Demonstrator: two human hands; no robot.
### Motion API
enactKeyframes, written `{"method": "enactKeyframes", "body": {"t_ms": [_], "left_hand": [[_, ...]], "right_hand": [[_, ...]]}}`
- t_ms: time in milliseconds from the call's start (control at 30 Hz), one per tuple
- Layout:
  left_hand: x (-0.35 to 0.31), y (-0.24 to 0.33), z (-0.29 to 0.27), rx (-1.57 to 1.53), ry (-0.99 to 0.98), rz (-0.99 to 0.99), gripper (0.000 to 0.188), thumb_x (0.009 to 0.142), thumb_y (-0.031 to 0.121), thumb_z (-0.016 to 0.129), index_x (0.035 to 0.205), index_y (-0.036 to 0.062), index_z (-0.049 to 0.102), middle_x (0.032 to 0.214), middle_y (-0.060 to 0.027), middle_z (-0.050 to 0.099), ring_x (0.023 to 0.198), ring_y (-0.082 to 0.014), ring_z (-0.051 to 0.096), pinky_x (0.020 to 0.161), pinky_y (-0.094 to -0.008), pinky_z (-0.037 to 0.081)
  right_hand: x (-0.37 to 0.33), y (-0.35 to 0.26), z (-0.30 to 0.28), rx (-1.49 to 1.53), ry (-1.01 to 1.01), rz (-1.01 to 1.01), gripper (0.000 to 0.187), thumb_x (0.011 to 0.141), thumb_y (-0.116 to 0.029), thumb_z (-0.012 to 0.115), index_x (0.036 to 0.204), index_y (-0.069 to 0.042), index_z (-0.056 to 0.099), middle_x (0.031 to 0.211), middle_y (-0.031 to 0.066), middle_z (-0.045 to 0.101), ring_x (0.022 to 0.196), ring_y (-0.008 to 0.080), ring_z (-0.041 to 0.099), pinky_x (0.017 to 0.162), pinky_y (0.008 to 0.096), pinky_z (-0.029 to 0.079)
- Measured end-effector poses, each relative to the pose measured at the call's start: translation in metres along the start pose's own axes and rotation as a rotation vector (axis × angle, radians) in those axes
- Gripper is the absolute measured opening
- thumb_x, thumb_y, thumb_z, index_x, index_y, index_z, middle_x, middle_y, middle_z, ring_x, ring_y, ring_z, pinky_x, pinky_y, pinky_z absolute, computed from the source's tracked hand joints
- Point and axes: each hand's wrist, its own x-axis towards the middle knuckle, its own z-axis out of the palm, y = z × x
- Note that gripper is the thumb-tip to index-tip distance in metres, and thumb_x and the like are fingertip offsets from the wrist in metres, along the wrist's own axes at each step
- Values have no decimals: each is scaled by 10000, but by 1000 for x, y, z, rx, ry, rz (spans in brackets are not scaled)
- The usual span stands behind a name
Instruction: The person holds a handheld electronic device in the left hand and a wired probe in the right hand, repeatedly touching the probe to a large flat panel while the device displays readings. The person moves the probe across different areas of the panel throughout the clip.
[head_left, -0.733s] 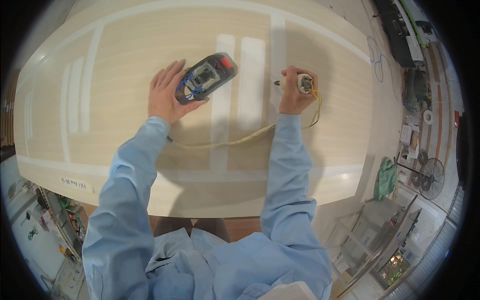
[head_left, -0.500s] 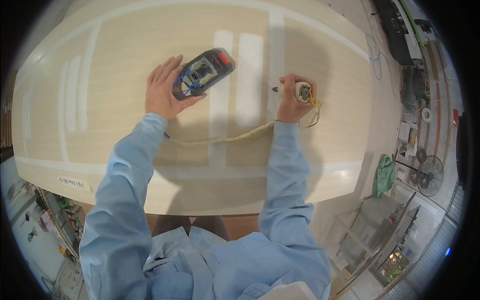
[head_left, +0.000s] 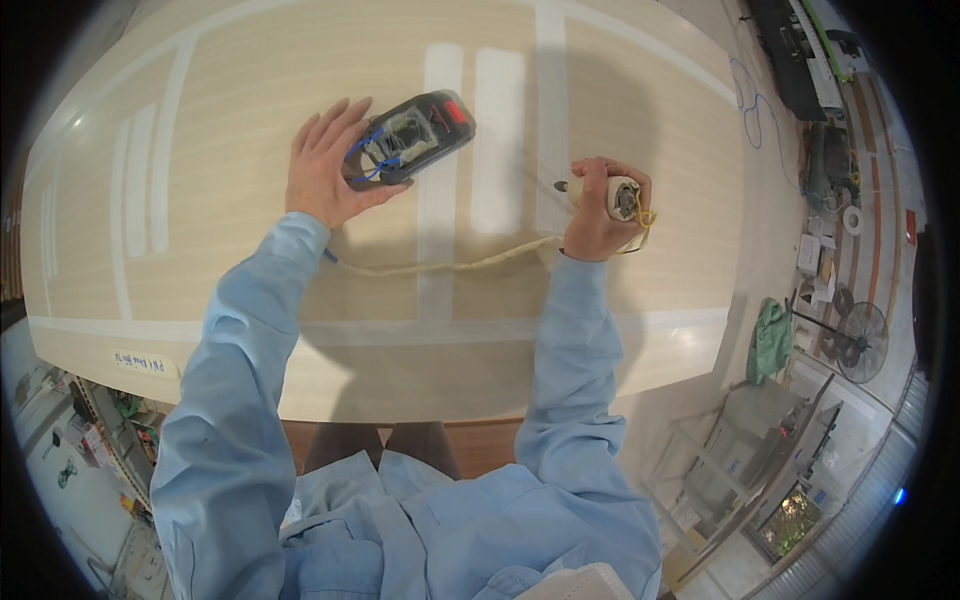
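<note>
Here we are over a wide pale panel (head_left: 250, 130), and both hands are busy! Upper centre-left, the left hand (head_left: 325, 172) cups the near end of a black battery pack (head_left: 415, 138), thumb along its lower edge, fingers spread apart on the other side; whether they pinch it or merely steady it, I cannot tell. Over to the upper right, the right hand (head_left: 598, 218) has its fingers clamped round a small cream-wrapped motor tool (head_left: 626, 201), its dark tip (head_left: 561, 186) pointing left. A pale wrapped cable (head_left: 450, 267) sags between them across mid-frame. Good handling here, I'd judge, means a firm grip well behind that tip, the pack kept steady, fingers off the blue wires (head_left: 384, 162) and the yellow wires (head_left: 647, 216), and enough slack so nothing tugs at the joints. Now the markings: lower left, a pale label (head_left: 146, 363) on the panel's edge carries a short line of blue handwriting. By the pack's red button (head_left: 456, 110) sits a small reddish mark, too tiny to make out. No lettering shows on the tool!
</note>
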Motion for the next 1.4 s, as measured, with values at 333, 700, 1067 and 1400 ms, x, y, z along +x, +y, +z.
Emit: {"method": "enactKeyframes", "body": {"t_ms": [333, 700, 1067, 1400], "left_hand": [[-1, 6, -6, -100, -87, 149, 805, 666, 526, 889, 1284, 75, 642, 1546, -68, 519, 1451, -332, 446, 1209, -540, 321], [-2, 4, -3, -109, -78, 78, 815, 664, 364, 903, 1374, 93, 608, 1567, -60, 502, 1444, -326, 444, 1178, -473, 350], [-2, 4, -1, -80, -75, 56, 818, 658, 380, 908, 1367, 99, 613, 1567, -50, 506, 1441, -318, 451, 1175, -472, 350], [-2, 3, 0, -44, -81, 42, 826, 667, 383, 907, 1385, 106, 605, 1560, -55, 515, 1444, -305, 453, 1172, -466, 353]], "right_hand": [[-13, -11, -12, 39, 22, -2, 173, 899, 22, 723, 962, -18, 567, 866, 124, 709, 760, 163, 692, 689, 297, 581], [-28, -12, -20, -35, -21, 33, 170, 893, 34, 712, 970, -12, 568, 866, 122, 699, 778, 173, 694, 709, 305, 589], [-38, -15, -31, -75, -77, 15, 174, 894, 37, 715, 977, -6, 568, 872, 125, 700, 786, 179, 695, 723, 303, 583], [-32, -13, -41, -42, -26, 71, 166, 900, 27, 715, 974, -5, 569, 858, 124, 704, 775, 182, 701, 723, 310, 587]]}}
